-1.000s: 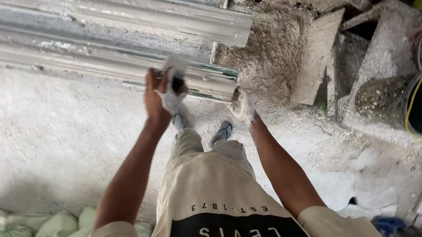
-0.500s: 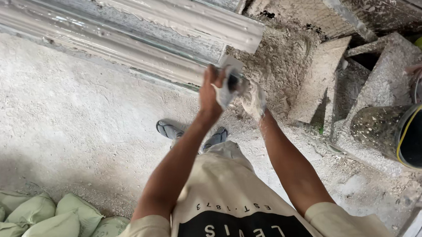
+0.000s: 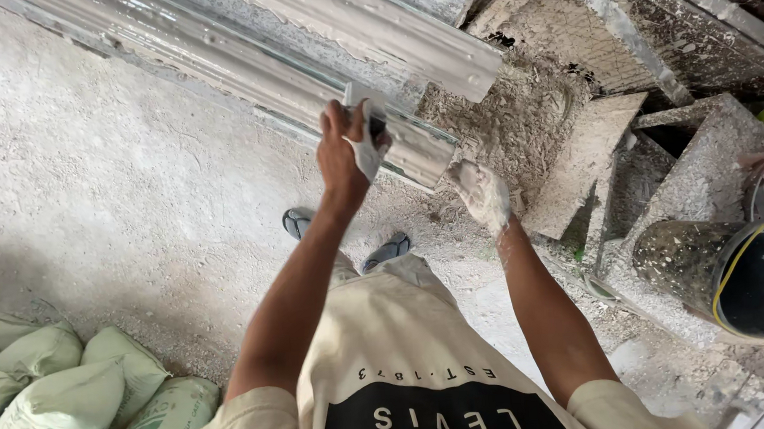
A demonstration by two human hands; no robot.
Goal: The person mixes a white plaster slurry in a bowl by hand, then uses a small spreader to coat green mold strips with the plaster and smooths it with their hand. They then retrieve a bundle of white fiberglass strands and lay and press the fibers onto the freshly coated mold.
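Sacks [image 3: 63, 398] lie nearest, well left of the moulding [image 3: 300, 68], with sandals [image 3: 348, 235] just below its end. Left hand [image 3: 346, 150] now sits closed around a plaster-caked scraper [image 3: 362, 122] pressed on the moulding's lower edge, having risen to it within the last second; smoothing seems under way. Right hand [image 3: 481, 194], plaster-coated and loosely cupped, hovers just beyond the moulding's end. Bucket [image 3: 745, 274] lies far right.

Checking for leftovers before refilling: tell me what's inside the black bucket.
The black bucket lies tilted, its mouth showing only a dark interior with pale splatters near its yellow rim; its depths are in shadow, so any contents cannot be seen.
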